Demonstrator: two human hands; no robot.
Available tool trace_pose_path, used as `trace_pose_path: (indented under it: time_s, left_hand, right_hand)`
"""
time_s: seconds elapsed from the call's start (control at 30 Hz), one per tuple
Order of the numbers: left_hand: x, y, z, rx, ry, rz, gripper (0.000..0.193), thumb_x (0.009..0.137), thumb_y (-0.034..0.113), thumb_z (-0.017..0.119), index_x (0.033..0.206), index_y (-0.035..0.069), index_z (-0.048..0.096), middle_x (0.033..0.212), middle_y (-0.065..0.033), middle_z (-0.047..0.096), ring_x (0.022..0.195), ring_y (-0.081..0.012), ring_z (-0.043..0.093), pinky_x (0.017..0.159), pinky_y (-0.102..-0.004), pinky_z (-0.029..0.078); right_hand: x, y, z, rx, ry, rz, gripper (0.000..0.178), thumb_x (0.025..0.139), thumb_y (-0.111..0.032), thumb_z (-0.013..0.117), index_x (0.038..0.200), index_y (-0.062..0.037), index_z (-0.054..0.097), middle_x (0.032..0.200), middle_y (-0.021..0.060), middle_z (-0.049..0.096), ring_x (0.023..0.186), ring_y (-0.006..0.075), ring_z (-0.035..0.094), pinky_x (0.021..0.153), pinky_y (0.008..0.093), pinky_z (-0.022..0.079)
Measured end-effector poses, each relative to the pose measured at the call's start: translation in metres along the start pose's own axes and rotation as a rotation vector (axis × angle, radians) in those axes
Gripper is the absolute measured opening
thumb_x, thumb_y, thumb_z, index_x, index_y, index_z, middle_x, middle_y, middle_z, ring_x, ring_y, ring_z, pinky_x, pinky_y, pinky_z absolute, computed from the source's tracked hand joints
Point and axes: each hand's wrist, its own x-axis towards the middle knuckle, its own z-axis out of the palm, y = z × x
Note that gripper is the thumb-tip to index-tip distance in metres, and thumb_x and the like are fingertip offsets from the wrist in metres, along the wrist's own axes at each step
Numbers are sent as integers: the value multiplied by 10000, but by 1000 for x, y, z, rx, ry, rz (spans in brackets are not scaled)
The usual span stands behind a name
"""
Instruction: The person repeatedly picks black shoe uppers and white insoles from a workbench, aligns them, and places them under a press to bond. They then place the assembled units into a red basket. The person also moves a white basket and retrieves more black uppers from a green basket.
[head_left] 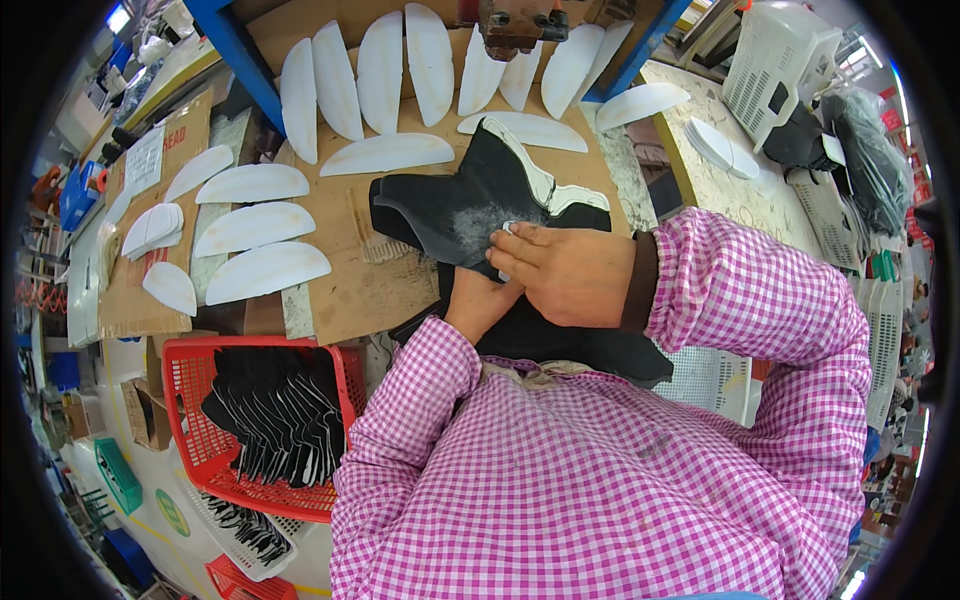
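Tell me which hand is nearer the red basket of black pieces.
Left. The left hand lies under the right one on the black fabric piece, closer to the red basket at lower left. The right hand is farther right.

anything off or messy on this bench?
Mostly orderly. One oddity: a greyish-white smear on the black fabric piece, just left of the right hand pressing on it; whether glue or lint, I cannot tell. The white crescent pieces lie fanned but unevenly spaced on the cardboard. Nothing looks spilled or torn.
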Motion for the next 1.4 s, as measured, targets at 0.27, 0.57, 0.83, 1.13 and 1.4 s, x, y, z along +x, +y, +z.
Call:
trace_pose_path:
  time_s: [0.27, 0.57, 0.83, 1.13, 1.4]
  left_hand:
    - [1, -1, -2, -54, 29, -357, 327, 782, 14, 588, 1107, -9, 591, 1052, -210, 628, 971, -359, 619, 802, -389, 494]
    - [9, -13, -11, 394, -33, 8, 262, 773, 65, 581, 1026, 30, 643, 963, -200, 648, 847, -391, 621, 726, -429, 502]
    - [-2, -40, -9, 188, -13, -582, 335, 788, 258, 677, 814, -75, 656, 792, -274, 640, 772, -415, 633, 688, -437, 497]
    - [6, -24, -13, 573, -246, -537, 378, 819, 257, 664, 962, -90, 614, 926, -268, 645, 858, -422, 614, 770, -414, 471]
    - [3, -21, -12, 446, -70, -457, 361, 794, 230, 673, 969, -79, 609, 928, -287, 628, 869, -437, 603, 771, -435, 486]
  right_hand:
    - [-13, 5, -13, -35, -221, -1, 316, 745, -172, 608, 1025, -49, 684, 1381, 150, 433, 1341, 266, 330, 1092, 610, 169]
    - [-46, -5, 44, 30, 61, 154, 119, 754, -154, 629, 822, -111, 717, 1497, 72, 274, 1413, 270, 174, 1078, 674, 83]
    - [-65, -2, 61, 100, 103, 216, 86, 761, -155, 662, 840, -125, 679, 1517, 34, 234, 1415, 291, 166, 1070, 680, 123]
    - [-82, -5, 88, 99, 46, 22, 110, 786, -120, 605, 722, -34, 582, 1205, 150, 586, 1222, 298, 490, 1082, 658, 184]
    - [-96, -1, 120, 43, 193, -32, 122, 778, -111, 580, 694, -32, 539, 1084, 176, 631, 1080, 275, 595, 1091, 570, 267]
